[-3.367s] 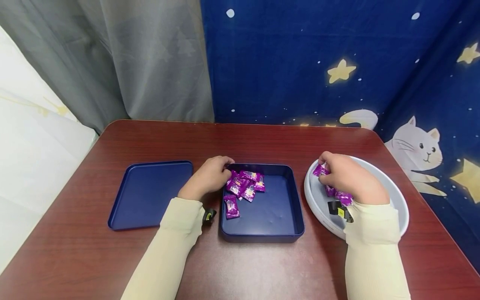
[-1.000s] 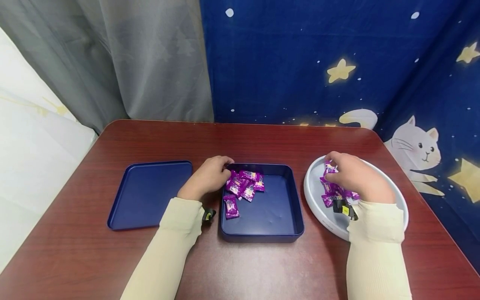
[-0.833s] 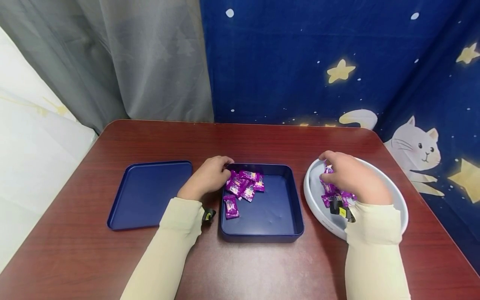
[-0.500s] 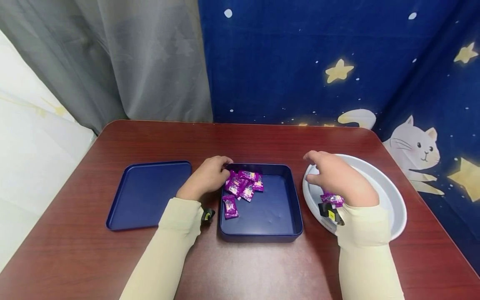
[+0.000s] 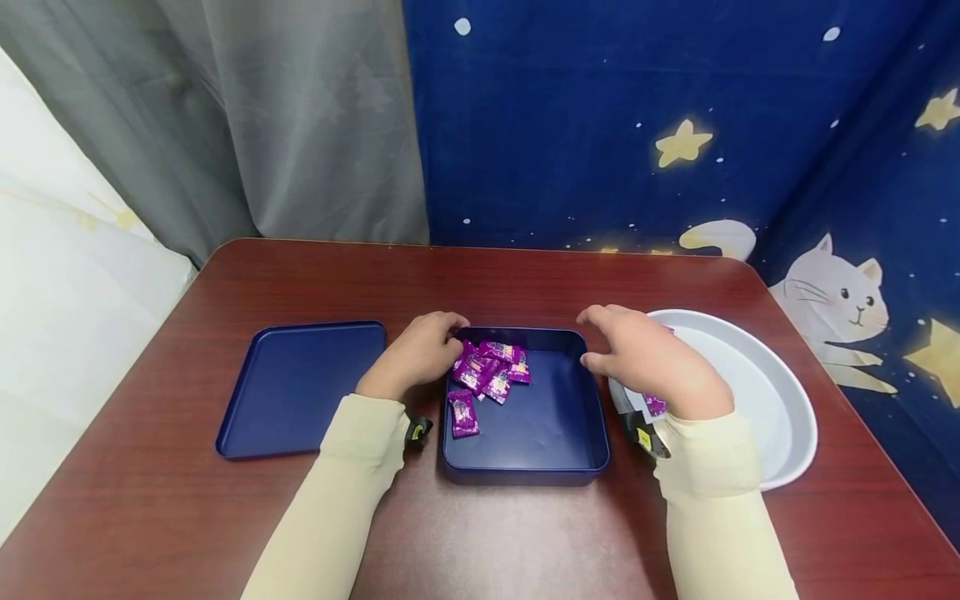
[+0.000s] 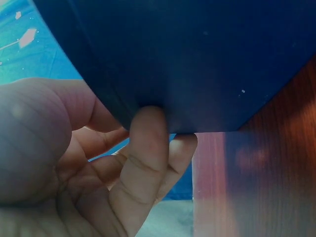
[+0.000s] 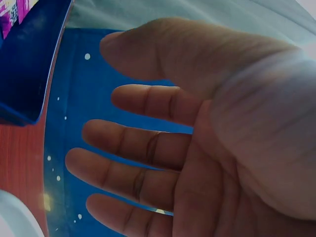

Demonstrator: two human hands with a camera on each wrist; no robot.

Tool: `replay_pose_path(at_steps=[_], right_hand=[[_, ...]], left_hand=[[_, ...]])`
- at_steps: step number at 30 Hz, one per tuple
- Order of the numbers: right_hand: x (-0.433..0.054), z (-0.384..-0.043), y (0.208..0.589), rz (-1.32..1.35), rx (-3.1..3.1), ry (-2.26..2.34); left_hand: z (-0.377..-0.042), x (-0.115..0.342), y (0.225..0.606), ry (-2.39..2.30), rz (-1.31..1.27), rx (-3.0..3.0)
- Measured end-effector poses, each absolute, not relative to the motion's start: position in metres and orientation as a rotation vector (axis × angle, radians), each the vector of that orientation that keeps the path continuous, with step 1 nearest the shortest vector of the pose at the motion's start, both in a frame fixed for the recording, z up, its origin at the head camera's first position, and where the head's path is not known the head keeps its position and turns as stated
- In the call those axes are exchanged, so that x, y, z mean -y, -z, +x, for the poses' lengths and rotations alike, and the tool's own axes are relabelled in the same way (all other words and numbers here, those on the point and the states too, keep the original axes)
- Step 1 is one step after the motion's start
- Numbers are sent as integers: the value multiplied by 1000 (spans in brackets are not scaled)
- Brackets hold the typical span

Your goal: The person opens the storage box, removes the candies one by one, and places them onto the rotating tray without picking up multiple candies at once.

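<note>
A dark blue rectangular box sits mid-table, with several purple-wrapped candies along its left side. My left hand grips the box at its far left corner; in the left wrist view, curled fingers press on the box's outer wall. The right hand hovers over the gap between the box and a round white tray, palm bare and fingers spread in the right wrist view. More purple candies lie in the tray, mostly hidden beneath that hand.
A flat dark blue lid lies on the brown table to the left of the box. Grey curtains and blue starry ones hang behind the table's far edge.
My right hand has moved left, from the candies in the tray toward the box's right side, and its fingers are straighter. The left hand stays at the box corner. Candies in the box look unmoved.
</note>
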State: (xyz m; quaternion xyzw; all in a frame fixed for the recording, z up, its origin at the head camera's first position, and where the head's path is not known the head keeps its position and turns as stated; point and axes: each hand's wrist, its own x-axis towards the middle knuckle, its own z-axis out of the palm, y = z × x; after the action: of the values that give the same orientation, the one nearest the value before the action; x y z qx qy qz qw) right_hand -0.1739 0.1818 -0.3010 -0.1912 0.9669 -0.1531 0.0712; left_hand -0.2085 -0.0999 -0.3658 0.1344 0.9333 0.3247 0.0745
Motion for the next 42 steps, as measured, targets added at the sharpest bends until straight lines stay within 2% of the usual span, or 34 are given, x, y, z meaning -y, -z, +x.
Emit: replay_pose_path(at_steps=[17,23,34,42], right_hand=[[-135,-173,319,-846,-2913,294],[-120,-178,333,-857,-2849,252],[-110,-186,351,-1016,-2867,309],[-107,-191,360,-1038,-2817,310]], left_hand=[[-209,100,369,-973,397,-2805],[-209,99,369,-976,386,-2802],[-209,99,368,-977,388,-2804],[-211,99,369,-969,406,-2809]])
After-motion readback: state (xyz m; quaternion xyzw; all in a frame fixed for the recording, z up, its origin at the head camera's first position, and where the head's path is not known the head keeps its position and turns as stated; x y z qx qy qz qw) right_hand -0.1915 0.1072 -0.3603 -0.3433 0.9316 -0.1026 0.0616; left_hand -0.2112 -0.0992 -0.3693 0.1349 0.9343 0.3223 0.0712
